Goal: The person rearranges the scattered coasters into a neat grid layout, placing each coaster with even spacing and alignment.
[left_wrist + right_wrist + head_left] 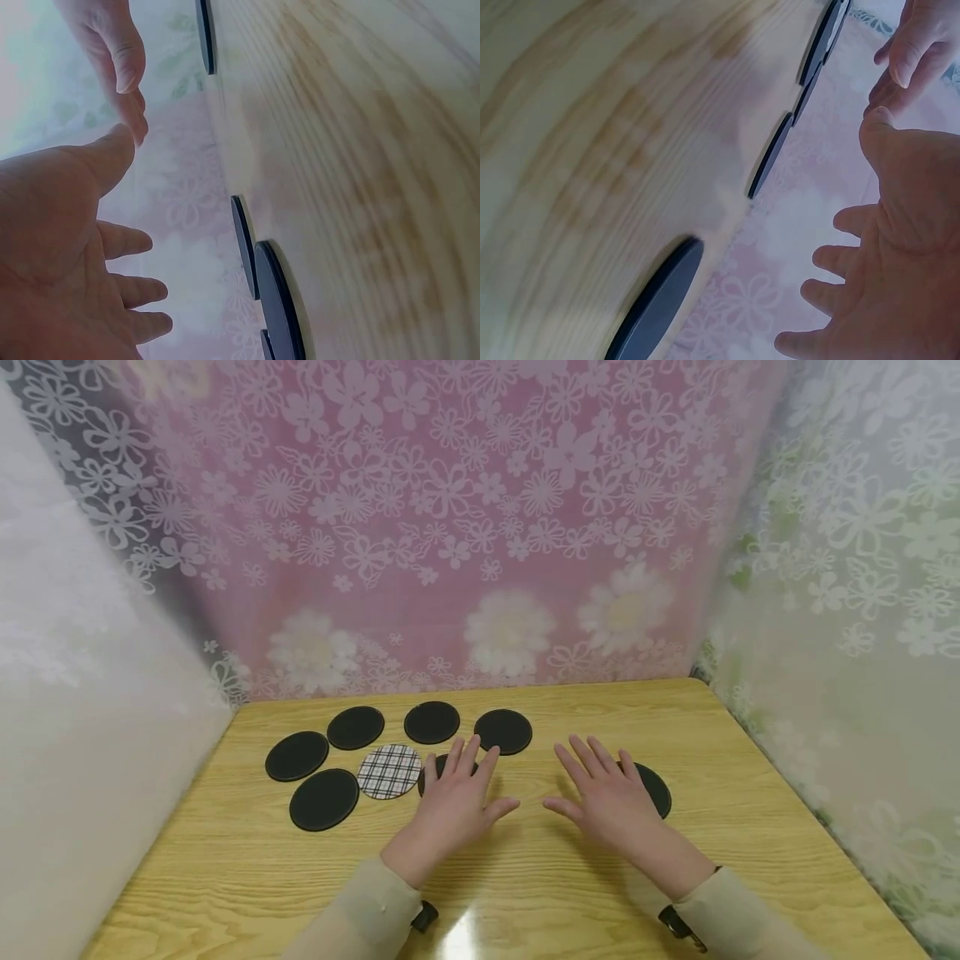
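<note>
My left hand [454, 802] hovers above the table with its fingers spread, partly hiding a black round coaster [428, 774]. My right hand [611, 797] is likewise spread in the air, covering part of another black coaster [654, 789] at the right. Both palms face down and hold nothing; the wrist views show a gap between each hand and the wood. Left of my left hand lies a coaster with a black-and-white plaid face [389, 772]. Just beyond its fingertips is a black coaster [503, 731].
More black coasters lie at the left and back: one at the front left [325, 799], one at the far left [297, 756], two along the back [356, 727]. The wooden table [247, 877] meets floral curtains [420, 527] at its back and sides.
</note>
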`<state>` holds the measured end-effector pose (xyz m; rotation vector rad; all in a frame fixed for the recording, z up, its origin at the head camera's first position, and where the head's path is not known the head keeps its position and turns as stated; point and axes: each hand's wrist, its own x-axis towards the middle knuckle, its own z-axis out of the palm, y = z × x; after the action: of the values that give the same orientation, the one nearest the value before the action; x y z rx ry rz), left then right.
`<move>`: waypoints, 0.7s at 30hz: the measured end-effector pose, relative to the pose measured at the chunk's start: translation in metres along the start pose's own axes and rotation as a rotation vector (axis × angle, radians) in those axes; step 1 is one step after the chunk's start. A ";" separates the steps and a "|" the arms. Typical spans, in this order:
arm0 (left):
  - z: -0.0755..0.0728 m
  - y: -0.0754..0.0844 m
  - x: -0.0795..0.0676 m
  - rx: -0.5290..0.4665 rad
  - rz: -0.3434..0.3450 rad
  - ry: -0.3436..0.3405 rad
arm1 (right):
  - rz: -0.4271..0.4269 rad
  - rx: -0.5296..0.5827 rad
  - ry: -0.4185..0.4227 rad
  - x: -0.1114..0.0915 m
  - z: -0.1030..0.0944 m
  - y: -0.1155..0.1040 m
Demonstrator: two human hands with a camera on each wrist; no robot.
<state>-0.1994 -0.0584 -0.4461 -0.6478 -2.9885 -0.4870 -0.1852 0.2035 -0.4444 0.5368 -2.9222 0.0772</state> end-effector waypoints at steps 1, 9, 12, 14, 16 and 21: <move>0.000 0.001 0.001 -0.003 -0.001 -0.002 | 0.001 0.001 0.001 -0.001 0.000 0.002; 0.010 0.012 0.009 -0.023 0.003 -0.005 | 0.036 0.014 -0.011 -0.009 -0.003 0.019; 0.014 0.016 0.012 -0.019 0.011 -0.002 | 0.043 0.030 -0.010 -0.012 -0.003 0.024; 0.016 0.019 0.014 -0.023 0.016 -0.003 | 0.046 0.032 -0.006 -0.014 -0.003 0.028; 0.018 0.023 0.015 -0.026 0.019 -0.006 | 0.051 0.032 -0.004 -0.017 -0.003 0.032; 0.023 0.031 0.020 -0.029 0.021 -0.016 | 0.072 0.036 -0.005 -0.024 0.000 0.044</move>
<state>-0.2044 -0.0164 -0.4564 -0.6885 -2.9911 -0.5278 -0.1783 0.2527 -0.4493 0.4381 -2.9499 0.1375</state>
